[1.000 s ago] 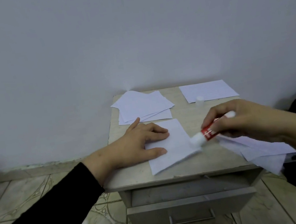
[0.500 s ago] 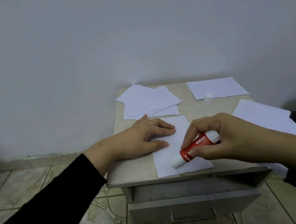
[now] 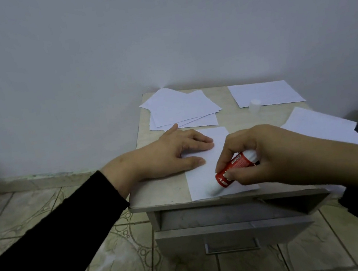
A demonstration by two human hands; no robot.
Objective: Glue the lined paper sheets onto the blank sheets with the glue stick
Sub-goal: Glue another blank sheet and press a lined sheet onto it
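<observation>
Single view only: head-worn wide-angle cam, looking forward and down from above the near edge of the table. Faces the wall behind it; wall fills the upper half, floor tiles lower left. Close range: both hands enter from the bottom corners. Right edge is dark, probably clothing. No second view, so no overlap.

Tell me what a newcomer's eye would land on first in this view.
The red glue stick stands out most: the right hand grips it, white tip down on the sheet at the front edge of the small cabinet. Beside it, the left hand presses that sheet flat. Behind lie a loose stack of papers at the back left and a small white cap at the back right.
</observation>
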